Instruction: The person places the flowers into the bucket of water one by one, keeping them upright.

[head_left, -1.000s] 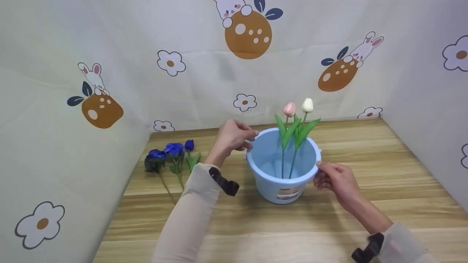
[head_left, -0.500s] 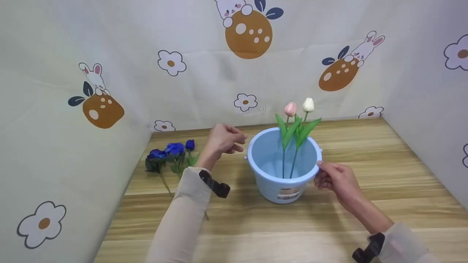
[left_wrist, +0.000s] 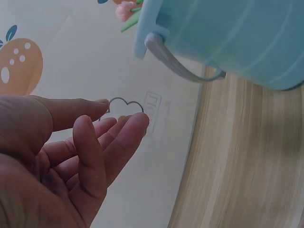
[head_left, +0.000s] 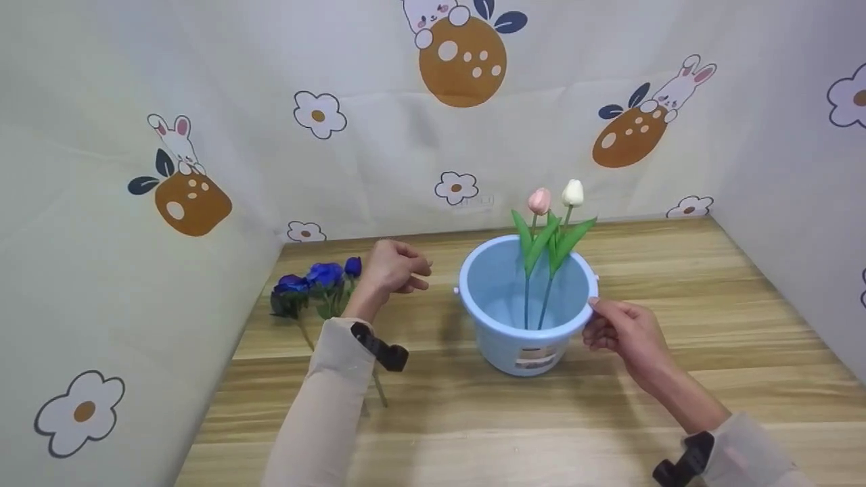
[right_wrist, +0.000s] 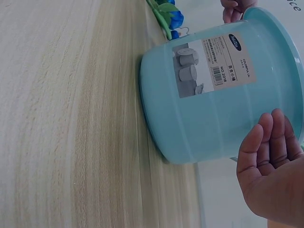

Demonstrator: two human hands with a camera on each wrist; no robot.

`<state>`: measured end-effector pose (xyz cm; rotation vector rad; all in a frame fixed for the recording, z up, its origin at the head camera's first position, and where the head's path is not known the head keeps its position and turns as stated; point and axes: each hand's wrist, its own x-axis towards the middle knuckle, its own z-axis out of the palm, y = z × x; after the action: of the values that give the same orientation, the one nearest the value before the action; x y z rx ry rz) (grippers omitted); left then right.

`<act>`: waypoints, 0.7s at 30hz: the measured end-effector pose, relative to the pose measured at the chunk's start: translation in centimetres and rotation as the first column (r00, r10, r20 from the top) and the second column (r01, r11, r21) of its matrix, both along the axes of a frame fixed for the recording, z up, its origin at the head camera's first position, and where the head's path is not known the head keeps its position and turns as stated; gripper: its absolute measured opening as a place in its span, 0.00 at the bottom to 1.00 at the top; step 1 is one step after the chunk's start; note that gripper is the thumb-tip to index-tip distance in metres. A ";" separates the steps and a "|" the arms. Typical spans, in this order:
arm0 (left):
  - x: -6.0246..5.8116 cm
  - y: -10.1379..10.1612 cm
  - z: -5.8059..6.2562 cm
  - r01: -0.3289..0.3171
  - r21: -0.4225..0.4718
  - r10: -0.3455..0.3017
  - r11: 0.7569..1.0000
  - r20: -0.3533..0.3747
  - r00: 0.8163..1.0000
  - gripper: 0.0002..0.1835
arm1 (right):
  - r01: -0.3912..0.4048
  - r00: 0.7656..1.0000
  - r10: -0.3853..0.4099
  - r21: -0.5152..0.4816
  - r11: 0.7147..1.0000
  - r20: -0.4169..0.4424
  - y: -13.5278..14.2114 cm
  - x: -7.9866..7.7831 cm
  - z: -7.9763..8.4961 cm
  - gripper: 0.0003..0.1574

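Observation:
A light blue bucket [head_left: 497, 341] stands upright on the wooden table. Two artificial tulips, one pink [head_left: 539, 201] and one white [head_left: 572, 193], lean inside it, their blooms above the far rim. My right hand [head_left: 629, 331] holds the bucket's right rim, thumb at the edge and fingers below it; in the right wrist view its thumb is hidden. Left of the bucket, my left hand [head_left: 396, 267] hovers with relaxed fingers and nothing in them, which the left wrist view confirms. Under that arm lie blue artificial flowers: a dark rose [head_left: 291, 284], a brighter rose [head_left: 325, 274] and a bud [head_left: 353, 266], stems partly covered.
A pale patterned cloth [head_left: 379, 155] closes off the back and both sides of the table [head_left: 460, 433]. The bucket's grey handle [left_wrist: 175, 66] hangs down its side in the left wrist view. A printed label [right_wrist: 213, 66] sits on its wall.
My left hand has let go of the bucket's left rim and moved left, toward the blue flowers. My right hand stays on the rim, and the bucket and tulips stand as before.

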<state>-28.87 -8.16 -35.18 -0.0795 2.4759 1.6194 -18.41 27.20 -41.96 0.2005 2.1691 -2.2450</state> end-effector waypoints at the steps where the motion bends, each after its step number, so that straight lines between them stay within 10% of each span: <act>1: 0.0 -0.2 -0.1 -0.002 -0.001 0.003 1.000 0.001 1.000 0.07 | -0.001 1.000 0.001 0.001 1.000 0.003 0.0 0.0 0.0 0.23; 21: -0.5 -5.1 -3.2 -0.117 -0.052 0.118 0.992 0.012 0.993 0.10 | 0.002 1.000 -0.003 -0.032 0.999 -0.018 -0.1 -0.1 -0.1 0.23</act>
<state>-29.40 -13.21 -38.34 -0.2473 2.5456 1.5932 -18.47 27.09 -42.09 0.1836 2.1407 -2.2906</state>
